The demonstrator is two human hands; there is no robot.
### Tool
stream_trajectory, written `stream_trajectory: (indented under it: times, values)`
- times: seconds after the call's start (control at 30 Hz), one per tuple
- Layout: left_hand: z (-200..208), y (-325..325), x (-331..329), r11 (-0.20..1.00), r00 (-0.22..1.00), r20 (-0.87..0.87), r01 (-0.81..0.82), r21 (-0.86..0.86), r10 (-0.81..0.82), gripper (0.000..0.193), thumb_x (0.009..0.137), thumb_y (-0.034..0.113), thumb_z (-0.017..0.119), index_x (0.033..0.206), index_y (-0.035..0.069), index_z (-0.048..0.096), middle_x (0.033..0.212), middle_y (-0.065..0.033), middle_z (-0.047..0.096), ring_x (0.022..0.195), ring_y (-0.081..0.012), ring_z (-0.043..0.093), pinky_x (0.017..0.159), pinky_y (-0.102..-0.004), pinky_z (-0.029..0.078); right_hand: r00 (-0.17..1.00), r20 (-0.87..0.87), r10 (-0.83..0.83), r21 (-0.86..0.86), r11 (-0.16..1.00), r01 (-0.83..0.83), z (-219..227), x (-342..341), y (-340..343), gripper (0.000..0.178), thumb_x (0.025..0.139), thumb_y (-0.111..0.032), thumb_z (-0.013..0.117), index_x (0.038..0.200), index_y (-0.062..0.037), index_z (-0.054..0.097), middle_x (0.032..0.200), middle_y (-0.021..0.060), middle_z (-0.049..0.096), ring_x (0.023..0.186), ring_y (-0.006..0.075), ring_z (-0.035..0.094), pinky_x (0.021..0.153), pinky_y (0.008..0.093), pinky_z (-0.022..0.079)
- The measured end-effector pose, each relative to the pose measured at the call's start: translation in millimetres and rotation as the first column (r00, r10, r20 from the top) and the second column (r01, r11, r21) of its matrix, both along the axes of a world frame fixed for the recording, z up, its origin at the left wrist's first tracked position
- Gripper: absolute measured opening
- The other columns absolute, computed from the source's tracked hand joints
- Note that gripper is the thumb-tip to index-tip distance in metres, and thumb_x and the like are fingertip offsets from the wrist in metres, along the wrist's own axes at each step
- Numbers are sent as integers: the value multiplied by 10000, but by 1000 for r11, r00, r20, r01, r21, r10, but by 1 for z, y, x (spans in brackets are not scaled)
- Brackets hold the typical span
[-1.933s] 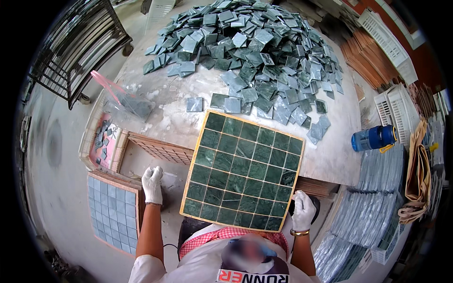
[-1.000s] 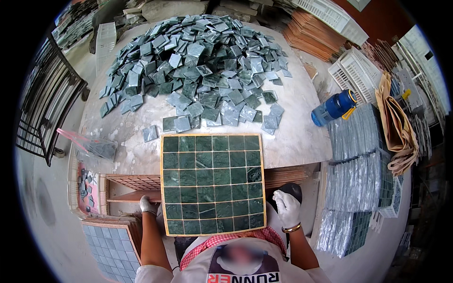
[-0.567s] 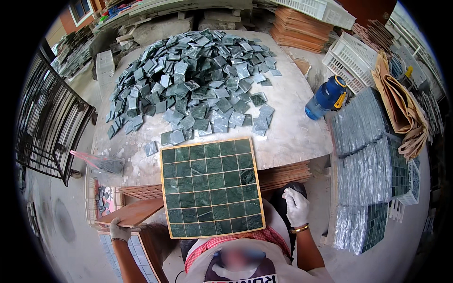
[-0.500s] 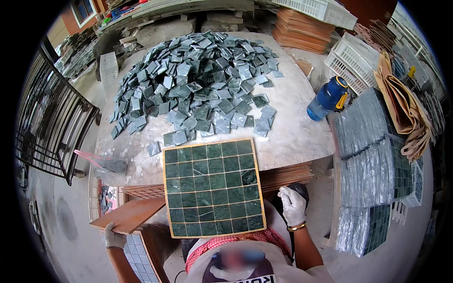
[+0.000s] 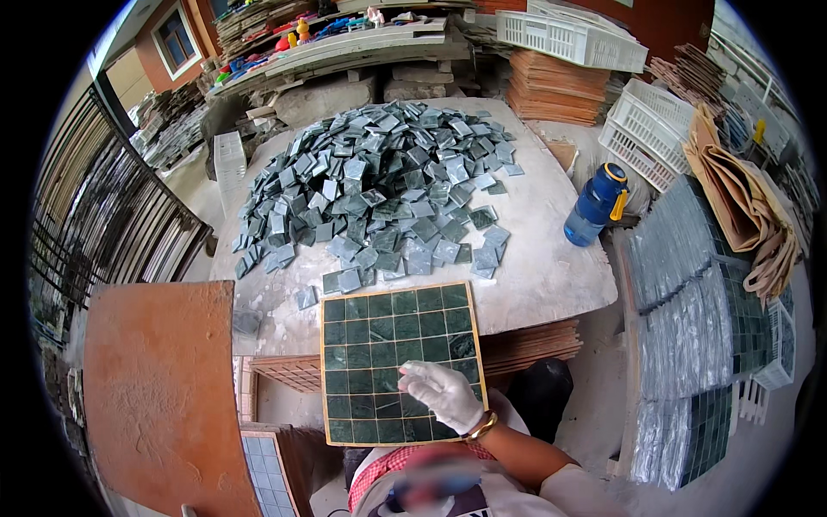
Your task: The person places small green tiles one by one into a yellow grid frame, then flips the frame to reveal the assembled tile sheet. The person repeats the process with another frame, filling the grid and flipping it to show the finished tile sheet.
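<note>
A square grid of dark green tiles in a yellowish frame (image 5: 362,414) rests in front of me at the table's near edge. Over its lower right part is my right hand (image 5: 444,395), in a white glove with bare fingertips. Its fingers stretch loosely leftward and hold nothing; whether they touch the tiles I cannot tell. On the left a large reddish-brown board (image 5: 159,388) is raised with its broad face showing. Of my left hand (image 5: 188,511) only a fingertip shows at the board's lower edge; the rest is hidden behind it.
A heap of loose grey-green tiles (image 5: 379,185) covers much of the white table (image 5: 551,284). A blue bottle (image 5: 594,207) stands at its right edge. Beyond are stacks of wrapped tile sheets (image 5: 685,319), brown paper (image 5: 741,198) and white crates (image 5: 642,129). A metal rack (image 5: 103,198) stands left.
The brown board has swung up and leftward from beside the tile grid, its face now toward me. My right hand has moved left from beside the grid to over it. The view has shifted.
</note>
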State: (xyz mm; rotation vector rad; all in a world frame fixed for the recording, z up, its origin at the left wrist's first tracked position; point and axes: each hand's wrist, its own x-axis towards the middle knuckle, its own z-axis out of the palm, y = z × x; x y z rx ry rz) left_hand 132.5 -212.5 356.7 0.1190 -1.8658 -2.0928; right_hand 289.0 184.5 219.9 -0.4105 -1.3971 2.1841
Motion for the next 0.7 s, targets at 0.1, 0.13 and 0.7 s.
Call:
stream_trajectory:
  times: [0.1, 0.13, 0.7]
  values:
    - [-55, 31, -36, 860, 925, -32, 366, 356, -380, 569, 878, 356, 564, 1287, -21, 440, 1272, -160, 503, 1104, -328, 511, 947, -482, 422, 885, -269, 380, -233, 866, -442, 21, -43, -22, 964, 767, -409, 730, 1436, -22, 155, 1365, 186, 400, 1281, 259, 385, 1012, 369, 369]
    - [-80, 18, -50, 723, 808, -111, 571, 388, -579, 625, 865, 338, 565, 1345, -8, 362, 1359, -145, 433, 1204, -346, 454, 1011, -520, 366, 810, -351, 469, -236, 793, -561, 33, -54, -35, 1103, 723, -488, 746, 1457, -29, 64, 1403, 198, 340, 1326, 282, 319, 1049, 402, 326]
    - [-138, 115, -91, 335, 266, 206, 799, 499, -942, 742, 865, 514, 533, 1414, 80, 285, 1410, -108, 387, 1258, -328, 405, 1023, -458, 372, 939, 239, -248, 216, 956, 197, 8, 4, 10, 282, 898, -298, 609, 891, -26, 533, 657, 30, 506, 564, 112, 456, 547, 271, 413]
